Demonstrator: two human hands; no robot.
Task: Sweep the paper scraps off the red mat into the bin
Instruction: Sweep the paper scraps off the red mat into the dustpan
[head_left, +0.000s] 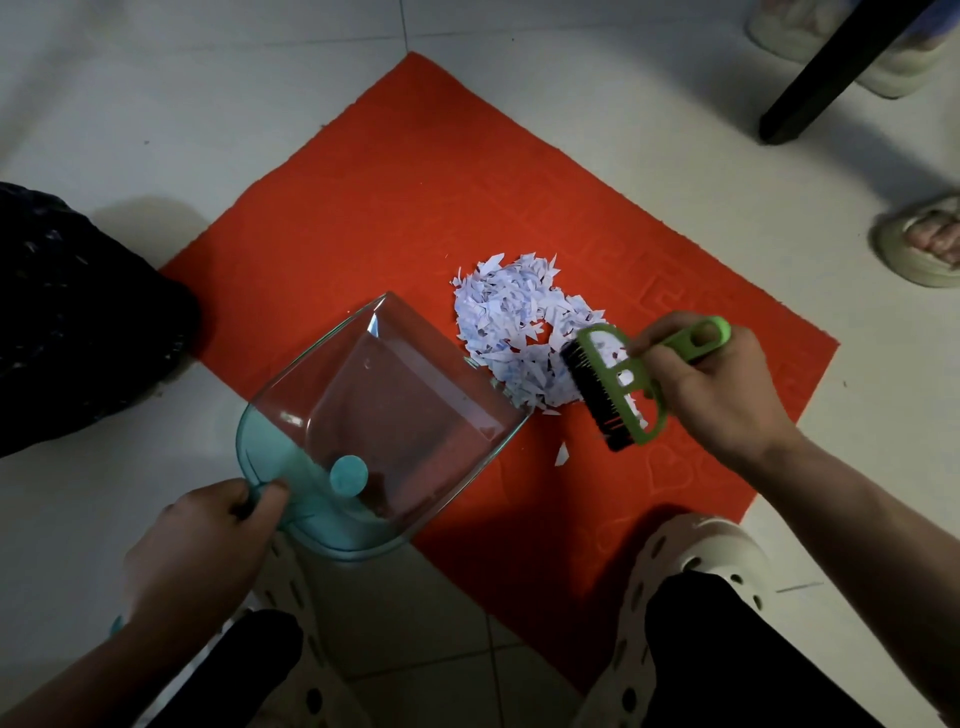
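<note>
A red mat (395, 208) lies on the pale tiled floor. On its right half sits a heap of white paper scraps (514, 327). My right hand (711, 384) grips a green hand brush (618, 384) whose black bristles touch the heap's right side. My left hand (208, 540) holds the handle of a clear teal dustpan (374, 421), which rests on the mat with its open lip against the heap's left edge. One stray scrap (562, 453) lies just below the brush. No bin is in view.
My two white perforated clogs (691, 566) stand at the mat's near edge. A dark bag or garment (78, 312) lies at the left. A black furniture leg (826, 78) stands at the top right. Another person's sandalled foot (924, 244) is at the right.
</note>
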